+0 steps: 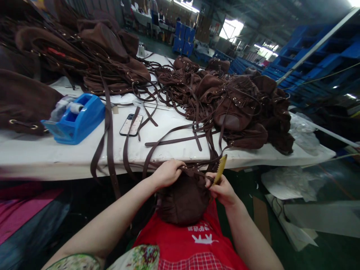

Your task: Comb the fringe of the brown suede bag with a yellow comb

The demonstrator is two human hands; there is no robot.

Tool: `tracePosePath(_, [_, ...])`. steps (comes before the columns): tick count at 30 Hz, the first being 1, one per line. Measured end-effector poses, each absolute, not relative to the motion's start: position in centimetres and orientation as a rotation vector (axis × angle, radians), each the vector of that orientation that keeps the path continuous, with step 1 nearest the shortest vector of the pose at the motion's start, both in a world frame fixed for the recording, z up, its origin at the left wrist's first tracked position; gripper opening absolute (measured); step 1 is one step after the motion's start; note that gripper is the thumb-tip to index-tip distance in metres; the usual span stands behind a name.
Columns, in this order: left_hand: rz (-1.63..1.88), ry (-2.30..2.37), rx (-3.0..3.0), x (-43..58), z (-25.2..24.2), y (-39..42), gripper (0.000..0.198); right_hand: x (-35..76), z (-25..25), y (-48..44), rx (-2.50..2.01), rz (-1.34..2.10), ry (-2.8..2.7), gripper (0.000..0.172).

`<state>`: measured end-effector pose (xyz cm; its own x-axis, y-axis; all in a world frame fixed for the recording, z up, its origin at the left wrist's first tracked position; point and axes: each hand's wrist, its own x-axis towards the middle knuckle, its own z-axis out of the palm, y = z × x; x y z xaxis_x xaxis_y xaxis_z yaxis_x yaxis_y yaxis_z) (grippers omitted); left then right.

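Observation:
A dark brown bag rests against my red apron at the table's front edge. My left hand is closed on the bag's upper rim, at its left side. At the other side of the opening, my right hand is closed round a yellow tool with a toothed edge, which points upward. Its fingers also touch dark material by the bag's rim; whether they pinch it I cannot tell. Several long brown straps hang over the table edge to the left of the bag.
The white table carries a blue tape dispenser, a phone, a pile of brown bags at left and another bag pile at right. Blue pallets are stacked behind. Clear plastic lies to the right below the table.

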<state>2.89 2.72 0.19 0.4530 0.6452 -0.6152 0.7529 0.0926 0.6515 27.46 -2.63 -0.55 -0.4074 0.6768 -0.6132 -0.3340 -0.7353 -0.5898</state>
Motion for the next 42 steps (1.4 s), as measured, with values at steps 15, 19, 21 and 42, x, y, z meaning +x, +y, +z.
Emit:
tracePosePath(15, [0.044, 1.020, 1.552, 2.8, 4.5, 9.0, 0.027, 26.7, -1.9, -2.1, -1.186, 2.070, -0.396, 0.025])
tracePosePath(19, [0.030, 0.934, 1.598, 4.5, 5.2, 9.5, 0.026, 26.2, -0.6, -1.4, -1.239, 2.095, -0.468, 0.046])
tracePosePath(21, [0.044, 0.957, 1.603, 4.7, 5.3, 9.6, 0.026, 26.2, 0.0, -1.1, -1.271, 2.076, -0.536, 0.051])
tracePosePath(42, [-0.133, 0.471, 0.904, 7.1, -1.4, 7.0, 0.037, 27.2, 3.8, 0.2, -1.139, 2.152, -1.063, 0.018])
